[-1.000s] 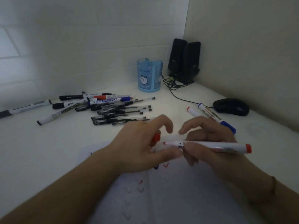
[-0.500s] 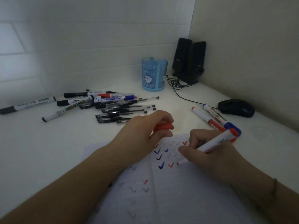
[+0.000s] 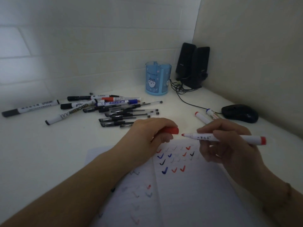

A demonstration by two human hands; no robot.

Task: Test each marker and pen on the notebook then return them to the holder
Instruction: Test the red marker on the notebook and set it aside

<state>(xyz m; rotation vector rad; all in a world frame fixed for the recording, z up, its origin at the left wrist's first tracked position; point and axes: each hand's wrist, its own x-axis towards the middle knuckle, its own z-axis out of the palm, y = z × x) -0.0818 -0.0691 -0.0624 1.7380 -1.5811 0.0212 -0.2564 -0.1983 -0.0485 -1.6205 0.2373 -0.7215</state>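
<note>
You are gripping the light, rigid red marker (image 3: 226, 138) mid-barrel in your right hand (image 3: 229, 145) above the notebook (image 3: 188, 190), while your left hand (image 3: 147, 136) is pinching its small, slippery red cap (image 3: 171, 130) nearby.

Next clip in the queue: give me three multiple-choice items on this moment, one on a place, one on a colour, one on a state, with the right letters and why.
1. Where does the blue holder stand?
A. on the notebook
B. near the back wall, beside the black speakers
C. on the mouse

2. What colour is the cap held in the left hand?
A. red
B. green
C. black

3. The marker in the right hand is:
A. capped
B. uncapped
C. in the holder

Answers: 1 B, it stands by the speakers; 2 A, the red cap shows past the fingers; 3 B, its red tip is bare above the notebook.
</note>
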